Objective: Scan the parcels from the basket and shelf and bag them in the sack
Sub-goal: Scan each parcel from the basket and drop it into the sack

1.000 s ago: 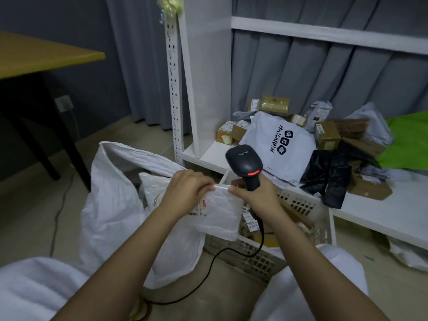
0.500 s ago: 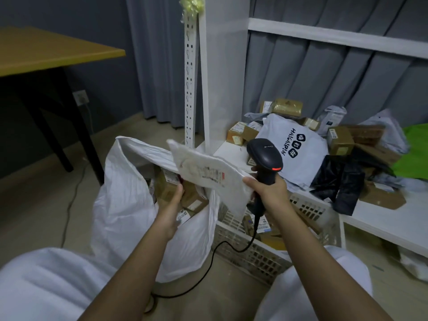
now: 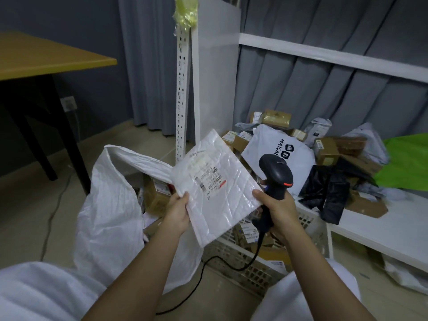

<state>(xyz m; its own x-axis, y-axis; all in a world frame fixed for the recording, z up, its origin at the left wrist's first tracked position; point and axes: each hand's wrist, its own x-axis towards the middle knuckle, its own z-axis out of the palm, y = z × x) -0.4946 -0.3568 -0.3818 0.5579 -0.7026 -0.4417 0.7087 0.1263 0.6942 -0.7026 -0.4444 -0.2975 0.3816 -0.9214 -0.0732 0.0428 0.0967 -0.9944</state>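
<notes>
Head view: flat white padded plastic mailer [image 3: 217,186], label side up, held over the gap between the open white woven sack [image 3: 111,205] and the white slotted plastic basket [image 3: 261,258]. Left hand [image 3: 177,210] pinching the mailer's near left edge, thumb on top, other fingers hidden beneath. Right hand [image 3: 278,210] wrapped around the grip of the black corded handheld scanner [image 3: 275,179], thumb pressing the mailer's right corner. Scanner head pointing away toward the white shelf [image 3: 382,230], not at the label, so likely no read until re-aimed. Crinkled glossy film over the barcode, glare quite possibly spoiling the scan. Only edge holds on a floppy mailer, so a slip could drop it unscanned into sack or basket. Black cable [image 3: 222,262] trailing across the basket's front, a possible snag.
</notes>
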